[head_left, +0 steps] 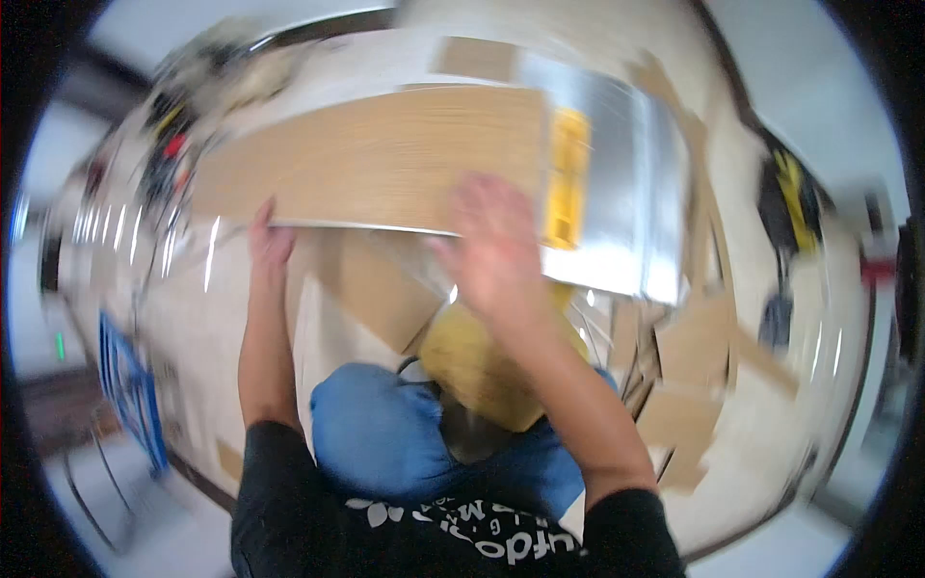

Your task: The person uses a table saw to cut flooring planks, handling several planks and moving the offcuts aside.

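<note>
A long plank with a light wood-grain face (385, 154) lies crosswise in front of me. My left hand (273, 234) is closed on its near edge toward the left end, with part of the fingers hidden beneath. Near the right end, my right hand (496, 236) rests flat on the plank, its fingers stretched out and blurred. Just right of the plank's end, a yellow bar (567, 178) stands on a shiny silver metal sheet (617, 183). Between my knees is a worn yellow object (487, 361) whose kind I cannot make out.
Cut pieces of brown board (689, 337) lie on the floor at the right, and another (371, 284) below the plank. Blurred tools (169, 149) are at the far left. A blue frame (132, 390) stands left, and a black-and-yellow item (790, 202) lies right.
</note>
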Available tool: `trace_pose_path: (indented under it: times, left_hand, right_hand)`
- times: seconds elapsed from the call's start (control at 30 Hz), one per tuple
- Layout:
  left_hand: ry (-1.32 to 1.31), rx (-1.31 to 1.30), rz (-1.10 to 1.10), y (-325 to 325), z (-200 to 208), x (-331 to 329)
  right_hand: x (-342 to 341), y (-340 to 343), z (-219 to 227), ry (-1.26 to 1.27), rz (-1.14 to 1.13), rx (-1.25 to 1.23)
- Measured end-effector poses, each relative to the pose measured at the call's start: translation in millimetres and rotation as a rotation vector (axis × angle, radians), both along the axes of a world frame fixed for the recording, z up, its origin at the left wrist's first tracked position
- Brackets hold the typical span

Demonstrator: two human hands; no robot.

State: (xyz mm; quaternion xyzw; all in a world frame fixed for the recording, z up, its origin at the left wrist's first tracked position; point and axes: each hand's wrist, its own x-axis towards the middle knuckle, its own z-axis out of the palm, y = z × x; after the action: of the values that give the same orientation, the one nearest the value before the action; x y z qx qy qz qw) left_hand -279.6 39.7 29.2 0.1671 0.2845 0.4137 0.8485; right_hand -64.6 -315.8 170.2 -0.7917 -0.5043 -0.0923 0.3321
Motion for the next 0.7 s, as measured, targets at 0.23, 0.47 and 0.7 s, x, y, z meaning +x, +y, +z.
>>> trace_pose_path:
  times: [0.23,0.47,0.7]
  left_hand:
    - [0.228,0.590,0.026,29.8,136.8,-140.0]
    - [0.672,0.617,0.295,-4.3,185.9,-371.0]
    - [1.350,0.280,0.505,-231.9,127.9,-564.5]
  right_hand:
    - [-57.2,-61.6,27.5,-0.182,0.056,-0.115]
    - [-105.3,-104.2,22.8,-0.191,0.223,-0.133]
    - [-103.3,-157.9,0.3,-0.223,0.134,-0.244]
